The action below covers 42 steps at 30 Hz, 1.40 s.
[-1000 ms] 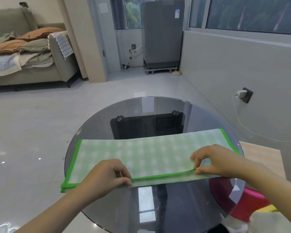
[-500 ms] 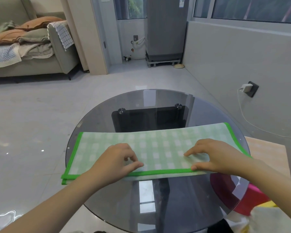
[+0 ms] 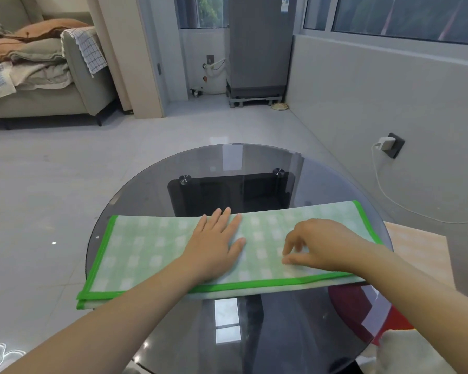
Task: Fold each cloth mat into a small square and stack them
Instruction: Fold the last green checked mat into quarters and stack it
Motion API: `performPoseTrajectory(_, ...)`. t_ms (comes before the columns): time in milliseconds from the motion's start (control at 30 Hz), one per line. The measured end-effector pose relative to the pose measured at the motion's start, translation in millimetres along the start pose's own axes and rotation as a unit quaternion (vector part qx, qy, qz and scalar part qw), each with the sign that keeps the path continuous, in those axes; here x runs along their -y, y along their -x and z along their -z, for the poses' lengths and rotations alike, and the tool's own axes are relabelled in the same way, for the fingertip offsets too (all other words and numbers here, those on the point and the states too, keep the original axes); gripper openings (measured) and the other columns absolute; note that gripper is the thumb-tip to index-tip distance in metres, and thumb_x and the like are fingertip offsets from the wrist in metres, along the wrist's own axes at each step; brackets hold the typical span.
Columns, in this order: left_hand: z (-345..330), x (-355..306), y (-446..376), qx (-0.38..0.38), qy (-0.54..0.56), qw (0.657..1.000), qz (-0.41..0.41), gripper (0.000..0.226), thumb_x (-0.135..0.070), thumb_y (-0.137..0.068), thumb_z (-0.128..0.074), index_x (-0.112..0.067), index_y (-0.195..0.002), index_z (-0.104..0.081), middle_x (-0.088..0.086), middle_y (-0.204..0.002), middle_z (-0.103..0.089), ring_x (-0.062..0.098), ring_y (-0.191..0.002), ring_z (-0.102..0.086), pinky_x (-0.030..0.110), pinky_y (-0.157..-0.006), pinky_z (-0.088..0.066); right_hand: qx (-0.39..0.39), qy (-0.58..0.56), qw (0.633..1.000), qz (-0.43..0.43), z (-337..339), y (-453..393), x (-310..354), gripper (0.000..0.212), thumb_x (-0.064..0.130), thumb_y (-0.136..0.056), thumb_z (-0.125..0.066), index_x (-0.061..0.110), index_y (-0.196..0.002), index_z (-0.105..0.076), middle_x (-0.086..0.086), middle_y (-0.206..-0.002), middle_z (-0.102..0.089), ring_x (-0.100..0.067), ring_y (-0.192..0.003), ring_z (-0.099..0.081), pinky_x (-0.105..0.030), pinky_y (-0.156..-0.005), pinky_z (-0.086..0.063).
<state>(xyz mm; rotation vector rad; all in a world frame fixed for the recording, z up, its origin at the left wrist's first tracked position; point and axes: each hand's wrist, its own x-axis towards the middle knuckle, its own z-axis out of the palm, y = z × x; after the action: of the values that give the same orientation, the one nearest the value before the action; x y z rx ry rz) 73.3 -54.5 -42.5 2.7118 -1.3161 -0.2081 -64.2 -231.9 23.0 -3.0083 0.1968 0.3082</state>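
A green-and-white checked cloth mat (image 3: 146,252) with a bright green border lies folded into a long strip across the round dark glass table (image 3: 254,168). My left hand (image 3: 216,247) lies flat on the middle of the mat, fingers straight and spread, pressing it down. My right hand (image 3: 319,247) rests on the mat to the right of it, fingers bent with the tips touching the fabric. The mat's near edge shows two layers, slightly offset.
A wooden stool top (image 3: 416,255) and red and white things (image 3: 397,344) sit low at the right, beside the table. A charger cable (image 3: 381,184) hangs from a wall socket. A sofa with piled fabrics (image 3: 38,66) stands far left.
Both hands let go of the mat's near edge and moved onto its top. My left hand slid forward to the middle and flattened out; the right hand moved up onto the fabric.
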Motion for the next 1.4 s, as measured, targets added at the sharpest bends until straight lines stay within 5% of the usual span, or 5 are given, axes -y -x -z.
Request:
performPoseTrajectory(167,-5,1,0,-0.017,-0.013,1.0,0.002,0.06,-0.052,-0.096,-0.01,-0.029,-0.15,0.002,-0.004,-0.158,0.011,0.012,-0.145,0.013,0.036,-0.118,0.009,-0.118,-0.001,0.993,0.027,-21,-35,10,0.035,0.037,-0.096,-0.04,0.026,-0.126,-0.054,0.002,-0.13,-0.052,-0.018,-0.121,-0.045,-0.031,-0.101,-0.036)
performPoseTrajectory(433,-8,1,-1,-0.038,-0.016,0.999,0.002,0.088,-0.061,-0.068,0.016,-0.031,-0.15,0.004,-0.006,-0.158,0.011,0.01,-0.144,0.014,0.035,-0.118,0.008,-0.085,-0.044,0.995,-0.01,-53,-55,-5,0.055,0.046,-0.099,-0.017,0.033,-0.149,0.0,0.007,-0.158,0.003,-0.007,-0.144,0.007,-0.029,-0.116,0.009)
performPoseTrajectory(700,-7,1,0,-0.041,-0.013,0.999,-0.001,0.085,-0.062,-0.07,0.015,-0.033,-0.149,0.005,-0.007,-0.158,0.012,0.008,-0.144,0.016,0.034,-0.118,0.008,-0.081,-0.044,0.986,-0.138,-52,-31,-84,0.059,0.054,-0.096,-0.012,0.032,-0.149,0.002,0.007,-0.158,0.007,-0.008,-0.144,0.01,-0.034,-0.119,0.006)
performPoseTrajectory(1067,-6,-2,1,-0.04,-0.018,0.999,0.003,0.087,-0.062,-0.069,0.016,-0.032,-0.15,0.004,-0.007,-0.158,0.011,0.008,-0.144,0.015,0.034,-0.118,0.008,-0.086,-0.048,0.984,-0.151,-48,-30,-82,0.059,0.051,-0.097,-0.013,0.028,-0.149,0.003,0.001,-0.158,0.008,-0.013,-0.145,0.011,-0.034,-0.118,0.008)
performPoseTrajectory(1400,-6,-2,-3,-0.035,-0.005,0.999,0.005,0.061,-0.043,-0.096,-0.007,-0.019,-0.151,0.003,-0.003,-0.158,0.01,0.009,-0.144,0.013,0.033,-0.118,0.009,-0.122,-0.211,0.97,0.01,-41,-65,30,0.051,0.028,-0.102,-0.021,0.017,-0.15,-0.007,0.003,-0.158,-0.005,-0.006,-0.144,-0.001,-0.022,-0.115,0.003)
